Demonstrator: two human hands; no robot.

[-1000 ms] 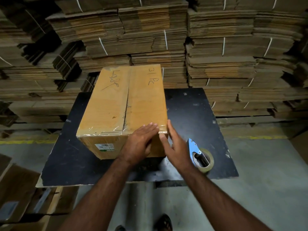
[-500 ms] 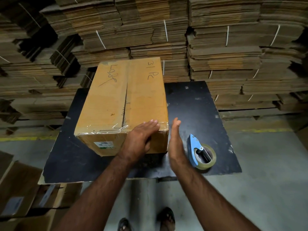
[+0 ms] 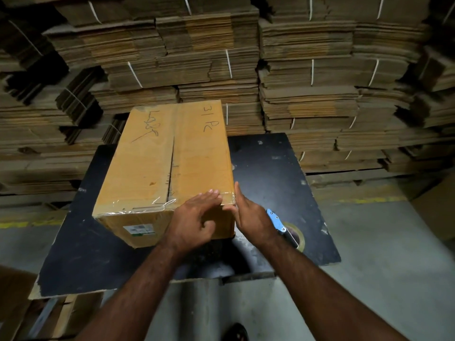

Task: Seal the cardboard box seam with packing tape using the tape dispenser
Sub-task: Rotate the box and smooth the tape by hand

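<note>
A: Where's the box (image 3: pixel 165 166)?
B: On the black counter (image 3: pixel 275 168), over its left half, long side running from the near edge toward the far edge. Clear tape (image 3: pixel 138 207) crosses its near top edge; the middle seam (image 3: pixel 172 166) beyond that is bare.

A: And the hands?
B: The left hand (image 3: pixel 194 217) lies flat on the box's near right corner, fingers straight, pressing the tape down. The right hand (image 3: pixel 251 215) is flat too, fingers extended against the box's right side at that same corner. Neither grasps anything.

A: The dispenser?
B: The dispenser (image 3: pixel 285 230), blue with its roll, lies on the counter near the right part of the near edge, just beside the right wrist, untouched.

A: Behind?
B: Bundled cardboard stacks (image 3: pixel 307 94) beyond the far edge.
</note>
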